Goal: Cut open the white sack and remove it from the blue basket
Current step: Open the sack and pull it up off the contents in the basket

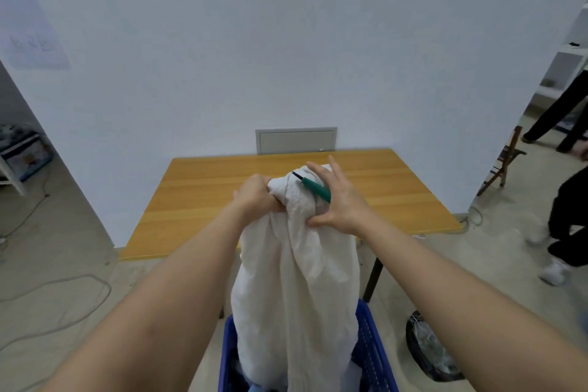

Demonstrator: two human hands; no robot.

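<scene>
Left hand fisted on sack neck; right hand, fingers spread, pins cutter. Keep neck taut, blade pointing away from your fist.

blue basket cut off below, sack hiding its contents

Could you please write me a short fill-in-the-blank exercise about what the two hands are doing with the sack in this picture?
1. The white sack stands in a basket whose colour is ____.
2. The bunched top of the sack is gripped in the fist of the ____ hand.
3. The right hand holds a tool with a ____ handle against the sack.
4. Behind the sack stands a ____ table.

Missing words: blue; left; green; wooden
</scene>
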